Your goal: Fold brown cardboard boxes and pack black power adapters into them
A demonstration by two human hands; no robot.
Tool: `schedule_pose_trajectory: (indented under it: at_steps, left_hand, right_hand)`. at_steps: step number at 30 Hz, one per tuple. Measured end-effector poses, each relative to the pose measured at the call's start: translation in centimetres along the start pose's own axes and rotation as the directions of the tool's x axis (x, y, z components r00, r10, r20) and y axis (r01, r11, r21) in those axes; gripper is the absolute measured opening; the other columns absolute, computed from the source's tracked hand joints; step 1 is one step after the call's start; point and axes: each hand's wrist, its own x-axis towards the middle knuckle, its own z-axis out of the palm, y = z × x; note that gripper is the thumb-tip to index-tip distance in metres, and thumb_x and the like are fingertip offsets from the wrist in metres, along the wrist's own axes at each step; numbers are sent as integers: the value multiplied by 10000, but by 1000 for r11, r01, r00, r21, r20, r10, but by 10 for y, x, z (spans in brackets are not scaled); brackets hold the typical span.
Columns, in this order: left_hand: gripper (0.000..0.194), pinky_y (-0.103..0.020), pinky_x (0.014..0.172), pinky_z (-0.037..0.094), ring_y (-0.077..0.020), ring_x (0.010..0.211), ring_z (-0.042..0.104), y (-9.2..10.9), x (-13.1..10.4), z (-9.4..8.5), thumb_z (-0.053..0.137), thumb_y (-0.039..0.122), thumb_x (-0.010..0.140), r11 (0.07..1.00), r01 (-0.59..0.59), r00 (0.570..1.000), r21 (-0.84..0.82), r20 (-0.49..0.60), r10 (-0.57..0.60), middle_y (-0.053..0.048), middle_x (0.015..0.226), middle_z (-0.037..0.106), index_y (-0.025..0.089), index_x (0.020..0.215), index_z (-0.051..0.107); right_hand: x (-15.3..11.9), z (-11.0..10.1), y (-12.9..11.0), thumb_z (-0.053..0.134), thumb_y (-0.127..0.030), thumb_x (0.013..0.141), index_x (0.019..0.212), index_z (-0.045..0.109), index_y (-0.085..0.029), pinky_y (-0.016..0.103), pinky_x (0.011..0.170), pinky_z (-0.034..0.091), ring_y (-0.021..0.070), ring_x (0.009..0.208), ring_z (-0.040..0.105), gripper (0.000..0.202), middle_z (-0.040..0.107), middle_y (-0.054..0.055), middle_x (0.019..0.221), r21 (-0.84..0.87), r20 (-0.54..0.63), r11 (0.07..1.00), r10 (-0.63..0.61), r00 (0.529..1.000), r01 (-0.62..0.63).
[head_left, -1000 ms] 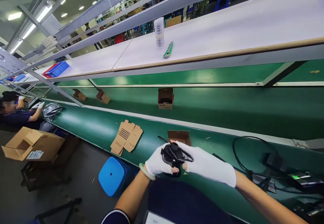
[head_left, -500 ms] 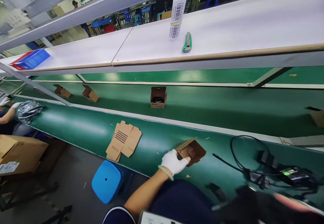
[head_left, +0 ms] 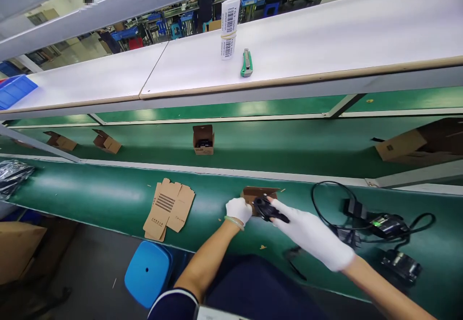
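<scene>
- The right hand [head_left: 311, 235], in a white glove with bare fingertips, pinches a black handheld device [head_left: 266, 208] between thumb and fingers.
- This device is in front of the open cardboard box [head_left: 258, 193], near its mouth.
- The left hand [head_left: 239, 210] is at the left side of this box, its fingers curled (how firmly they grip, I cannot tell).
- The box is on the green work surface [head_left: 123, 192], and the flattened cartons [head_left: 170, 209] lie to its left.
- To the right there is a black electronic unit with green light [head_left: 388, 225], among black cables [head_left: 320, 210].
- A green utility knife [head_left: 246, 64] lies on the white shelf [head_left: 318, 40].
</scene>
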Motion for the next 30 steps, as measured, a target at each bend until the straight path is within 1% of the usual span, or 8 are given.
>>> schedule_pose_trajectory:
  at_steps: [3, 6, 13, 20, 23, 27, 28, 30]
  left_hand:
    - [358, -389, 932, 536, -302, 1078, 694, -8, 0, -6, 417, 306, 933, 1000, -2, 999, 16, -54, 3, -158, 1118, 739, 132, 1088, 689]
    - [335, -410, 917, 545, -305, 1052, 700, -17, -2, -6, 412, 286, 929, 1000, 10, 995, 10, -94, -9, -150, 1103, 741, 132, 1079, 669]
    - [299, -385, 880, 561, -291, 1012, 713, -35, -3, 9, 508, 296, 886, 997, 60, 990, -58, -122, -66, -130, 1098, 739, 164, 1132, 614]
    - [275, -374, 876, 554, -288, 1027, 712, -35, 1, 23, 484, 209, 884, 985, 115, 983, -129, -126, -131, -140, 1106, 738, 161, 1129, 600]
    - [250, -375, 884, 551, -281, 1021, 713, -35, 2, 25, 479, 208, 898, 980, 124, 980, -157, -134, -146, -136, 1092, 740, 167, 1110, 606]
    - [247, -408, 914, 557, -283, 1042, 696, -43, -3, 31, 515, 277, 911, 971, 63, 968, -230, -224, -116, -128, 1113, 718, 172, 1116, 602]
    - [277, -423, 958, 547, -290, 1101, 672, -46, -6, 33, 541, 289, 900, 973, 19, 951, -230, -295, -89, -144, 1166, 696, 162, 1140, 594]
    - [359, -458, 1076, 489, -305, 1260, 580, -50, -15, 39, 575, 272, 870, 978, -112, 883, -178, -470, 15, -185, 1305, 620, 135, 1201, 571]
  right_hand:
    - [58, 35, -4, 420, -285, 952, 1476, 472, -184, 439, 854, 523, 337, 1000, 717, 535, 735, 161, 1169, -258, 120, 966, 24, 992, 7]
    - [97, 63, -7, 424, -209, 954, 1363, 552, -107, 395, 830, 515, 320, 1009, 714, 440, 720, 218, 1163, -346, 229, 936, 22, 973, 60]
    - [143, 100, -5, 584, -129, 899, 1219, 647, -86, 421, 903, 520, 304, 1035, 704, 329, 716, 217, 1140, -412, 419, 887, -19, 908, 208]
    - [180, 136, -8, 683, -282, 928, 1043, 696, -111, 433, 943, 554, 204, 999, 693, 206, 731, 85, 1066, -446, 542, 863, 51, 839, 236]
    - [175, 130, -10, 672, -211, 912, 1041, 706, -97, 401, 885, 560, 226, 951, 708, 175, 742, 117, 1033, -405, 522, 883, 10, 853, 238]
    - [125, 101, 22, 513, -198, 956, 1266, 643, -160, 390, 966, 479, 280, 1156, 643, 338, 689, 158, 1238, -327, 333, 914, -127, 934, 240]
    - [107, 95, 39, 448, -211, 977, 1287, 626, -189, 383, 976, 466, 271, 1181, 628, 358, 674, 141, 1273, -314, 247, 931, -110, 963, 187]
    - [76, 92, 79, 325, -297, 1014, 1199, 657, -240, 347, 867, 498, 243, 1055, 682, 384, 703, 101, 1209, -207, 23, 972, 115, 993, -108]
